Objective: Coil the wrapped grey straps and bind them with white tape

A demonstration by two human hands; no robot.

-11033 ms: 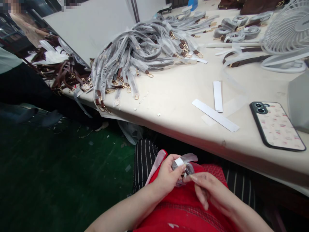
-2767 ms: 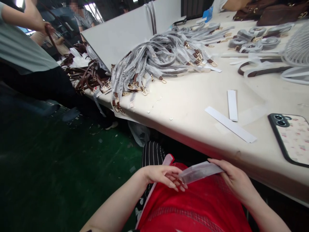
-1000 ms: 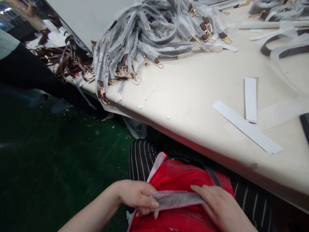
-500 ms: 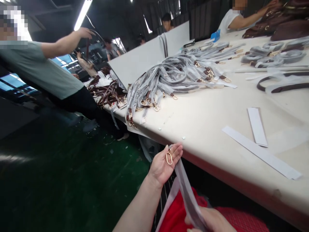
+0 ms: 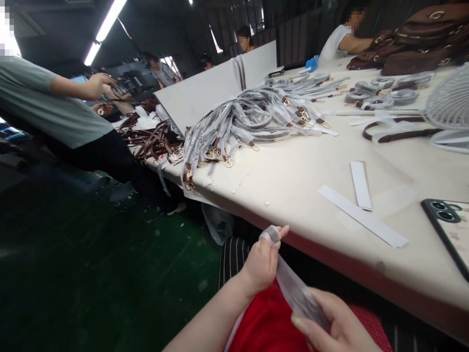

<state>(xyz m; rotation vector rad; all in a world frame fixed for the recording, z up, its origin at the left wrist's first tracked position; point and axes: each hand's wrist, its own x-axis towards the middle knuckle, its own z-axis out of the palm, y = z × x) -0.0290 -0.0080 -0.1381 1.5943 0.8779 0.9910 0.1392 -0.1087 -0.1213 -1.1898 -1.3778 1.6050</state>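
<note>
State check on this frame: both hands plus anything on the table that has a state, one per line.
left hand: closed on upper end of the wrapped strap
right hand: gripping the strap's lower part
wrapped strap: taut between hands, sleeved in film
pile of wrapped straps: heaped, ends hanging over table edge
bare brown straps: tangled, unwrapped
phone: face down
paper strips: lying flat
fan: partly in frame, running or not unclear

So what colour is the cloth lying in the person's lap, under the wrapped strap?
Bright red cloth, seen in the head view beneath the plastic-wrapped strap.
</note>
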